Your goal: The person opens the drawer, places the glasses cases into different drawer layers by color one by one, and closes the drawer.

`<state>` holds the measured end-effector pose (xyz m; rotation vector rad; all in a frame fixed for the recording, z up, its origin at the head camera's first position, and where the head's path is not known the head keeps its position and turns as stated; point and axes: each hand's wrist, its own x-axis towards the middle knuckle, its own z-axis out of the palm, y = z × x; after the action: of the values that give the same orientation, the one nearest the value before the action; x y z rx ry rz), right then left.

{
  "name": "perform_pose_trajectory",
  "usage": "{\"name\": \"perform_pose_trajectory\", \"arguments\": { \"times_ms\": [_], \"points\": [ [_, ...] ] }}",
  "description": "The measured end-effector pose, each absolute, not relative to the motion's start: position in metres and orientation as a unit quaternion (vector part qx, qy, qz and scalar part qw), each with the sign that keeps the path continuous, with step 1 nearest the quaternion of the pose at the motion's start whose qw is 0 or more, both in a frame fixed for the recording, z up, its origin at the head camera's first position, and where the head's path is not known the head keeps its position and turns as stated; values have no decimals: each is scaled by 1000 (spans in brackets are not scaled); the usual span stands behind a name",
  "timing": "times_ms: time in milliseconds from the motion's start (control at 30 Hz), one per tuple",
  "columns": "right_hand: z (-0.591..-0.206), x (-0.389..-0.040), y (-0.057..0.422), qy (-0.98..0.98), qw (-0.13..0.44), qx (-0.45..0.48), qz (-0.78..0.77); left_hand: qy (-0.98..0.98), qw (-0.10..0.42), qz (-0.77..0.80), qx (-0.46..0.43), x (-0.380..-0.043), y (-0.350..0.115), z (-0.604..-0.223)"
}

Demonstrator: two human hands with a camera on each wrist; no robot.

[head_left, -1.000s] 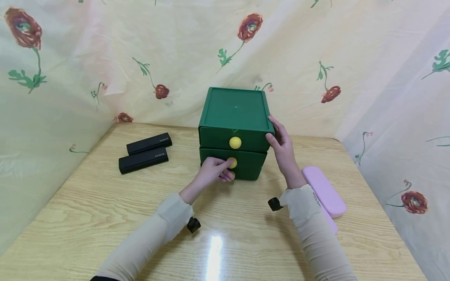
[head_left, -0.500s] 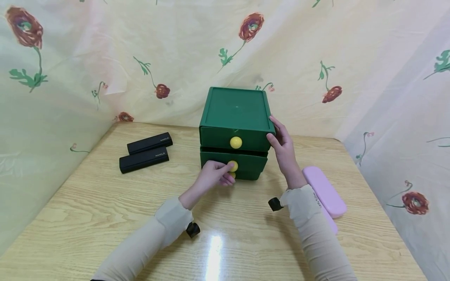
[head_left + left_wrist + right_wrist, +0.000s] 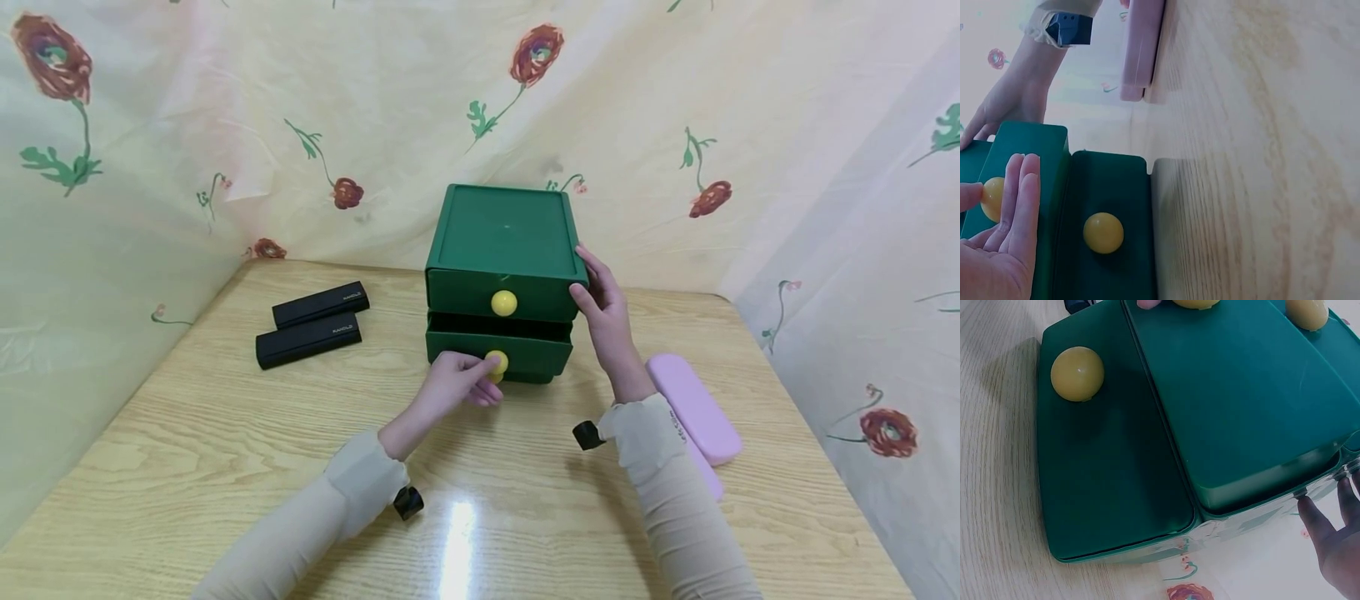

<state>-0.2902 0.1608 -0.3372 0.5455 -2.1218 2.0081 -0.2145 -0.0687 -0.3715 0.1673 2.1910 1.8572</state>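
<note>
A green three-drawer cabinet [image 3: 506,229] stands at the back middle of the table. My left hand [image 3: 448,385] pinches the yellow round knob [image 3: 497,362] of the middle drawer [image 3: 536,357] between thumb and fingers. That drawer is pulled partly out, with a dark gap above it; its inside is too dark to make out. My right hand [image 3: 611,333] rests against the cabinet's right side, thumb near the front corner and fingers along the side. The top drawer [image 3: 465,293] is closed. In the left wrist view the bottom drawer [image 3: 1104,181], with its own yellow knob [image 3: 1103,233], is closed too.
Two black oblong cases [image 3: 308,340] lie left of the cabinet. On the right, a pink oblong case [image 3: 693,408] lies against another pink one, partly behind the right forearm. A flowered cloth [image 3: 405,108] hangs behind the wooden table [image 3: 225,433].
The middle drawer has slid out toward me from nearly closed, drawn by my left hand on its knob. The right hand has stayed on the cabinet's side.
</note>
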Motion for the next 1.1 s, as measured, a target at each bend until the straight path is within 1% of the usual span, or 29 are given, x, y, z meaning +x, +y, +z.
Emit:
{"name": "perform_pose_trajectory", "arguments": {
  "times_ms": [867,1100],
  "points": [
    [-337,-290,161,-714,81,179,673,758,131,633,91,-195,-74,-374],
    [-337,-290,161,-717,80,176,670,758,136,632,82,-189,-75,-374]
  ]
}}
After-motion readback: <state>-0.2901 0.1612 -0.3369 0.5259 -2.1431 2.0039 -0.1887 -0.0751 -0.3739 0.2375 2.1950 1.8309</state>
